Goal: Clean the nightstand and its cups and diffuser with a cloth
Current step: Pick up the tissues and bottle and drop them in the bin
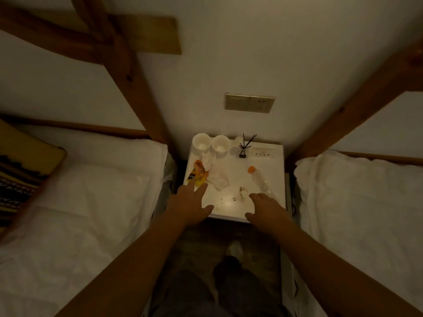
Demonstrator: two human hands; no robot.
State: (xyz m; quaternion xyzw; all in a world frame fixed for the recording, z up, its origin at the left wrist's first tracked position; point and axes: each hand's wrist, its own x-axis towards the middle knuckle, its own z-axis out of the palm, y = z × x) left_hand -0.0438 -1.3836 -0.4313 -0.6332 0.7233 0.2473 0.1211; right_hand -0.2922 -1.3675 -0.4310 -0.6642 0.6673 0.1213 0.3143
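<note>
A white nightstand (pixel 235 170) stands between two beds. Two white cups (pixel 201 141) (pixel 220 143) sit at its back left, and a reed diffuser (pixel 243 149) with dark sticks stands to their right. Crumpled white tissues (pixel 218 176) and an orange-yellow snack wrapper (pixel 198 173) lie on the left part. A clear plastic bottle (pixel 261 179) with an orange cap lies on the right. Crumbs (pixel 242 192) dot the front. My left hand (pixel 188 202) hovers open, fingertips at the wrapper. My right hand (pixel 265 208) is open over the front right edge, close to the bottle's base.
White-sheeted beds (pixel 96 191) (pixel 357 202) flank the nightstand closely. A patterned pillow (pixel 25 177) lies at far left. A wall socket panel (pixel 249 102) is above the nightstand. A small switch panel (pixel 263 152) sits at its back right. My legs and shoe (pixel 234 248) are below.
</note>
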